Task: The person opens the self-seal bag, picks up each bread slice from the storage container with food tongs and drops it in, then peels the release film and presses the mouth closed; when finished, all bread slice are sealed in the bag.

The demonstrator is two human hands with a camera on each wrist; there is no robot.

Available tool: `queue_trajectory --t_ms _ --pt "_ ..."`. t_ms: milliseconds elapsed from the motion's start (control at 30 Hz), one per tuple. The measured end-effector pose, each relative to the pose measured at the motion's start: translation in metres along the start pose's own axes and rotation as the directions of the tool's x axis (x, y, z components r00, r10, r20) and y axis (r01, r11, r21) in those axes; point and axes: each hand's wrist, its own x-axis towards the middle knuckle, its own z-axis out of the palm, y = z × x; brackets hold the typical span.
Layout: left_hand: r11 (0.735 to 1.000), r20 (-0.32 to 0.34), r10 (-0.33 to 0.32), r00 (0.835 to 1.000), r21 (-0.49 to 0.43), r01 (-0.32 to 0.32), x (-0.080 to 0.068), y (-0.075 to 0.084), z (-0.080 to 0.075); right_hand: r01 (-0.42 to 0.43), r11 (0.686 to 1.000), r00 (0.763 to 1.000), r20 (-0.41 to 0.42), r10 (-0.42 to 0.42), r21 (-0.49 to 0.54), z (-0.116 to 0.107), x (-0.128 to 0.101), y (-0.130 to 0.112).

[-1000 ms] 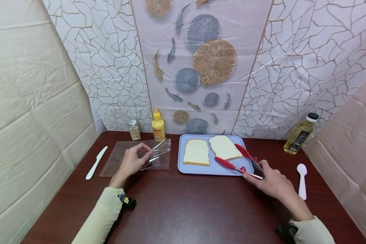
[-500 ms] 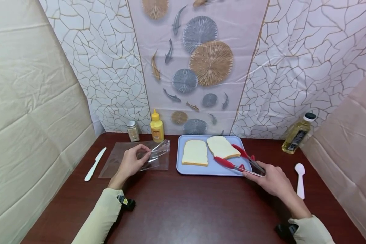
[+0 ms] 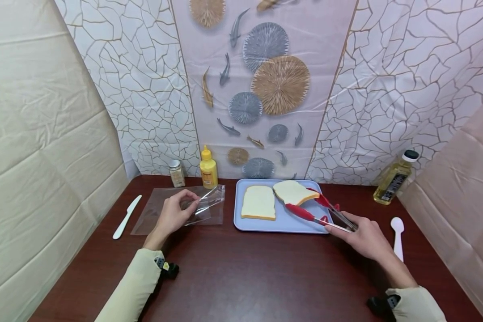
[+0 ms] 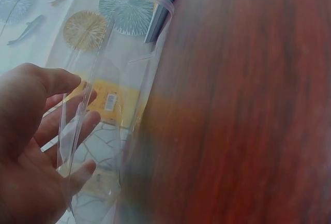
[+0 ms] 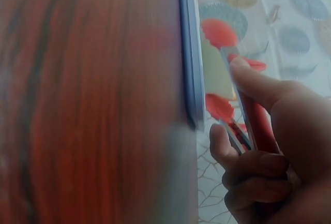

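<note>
With left hand [image 3: 176, 213], pinches clear plastic bag [image 3: 207, 211] beside pale-blue rectangular tray [image 3: 283, 221]; with right hand [image 3: 365, 237], grips red-tipped metal tongs [image 3: 302, 213] around orange-edged white bread slice [image 3: 293, 192] on the tray's right side.

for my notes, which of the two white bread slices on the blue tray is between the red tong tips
The right white bread slice with orange crust, between the red-tipped metal tongs; the left slice lies flat, outside them.

Tray [image 3: 281, 220] lies between bag [image 3: 208, 213] and spoon [image 3: 397, 235].
</note>
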Motion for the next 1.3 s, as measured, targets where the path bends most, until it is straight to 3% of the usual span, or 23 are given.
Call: queue_trajectory --t_ms 433,633,900,1300 --pt "1.0 -0.021 -0.001 1.0 -0.022 0.0 -0.003 -0.001 -0.004 -0.039 0.991 0.999 0.038 0.035 0.129 -0.003 0.005 0.008" --pt "1.0 -0.026 -0.001 1.0 -0.011 0.001 -0.002 -0.002 -0.006 0.014 0.984 1.0 0.015 -0.017 0.175 -0.003 0.004 0.002" --pt "1.0 -0.031 0.003 1.0 0.009 -0.003 -0.002 -0.002 -0.005 0.133 0.964 0.99 0.01 -0.139 0.232 0.009 0.013 -0.024" --pt "1.0 -0.013 0.0 1.0 -0.011 0.0 0.0 -0.003 -0.001 0.154 0.922 0.977 0.084 -0.195 0.355 0.037 0.028 -0.064"
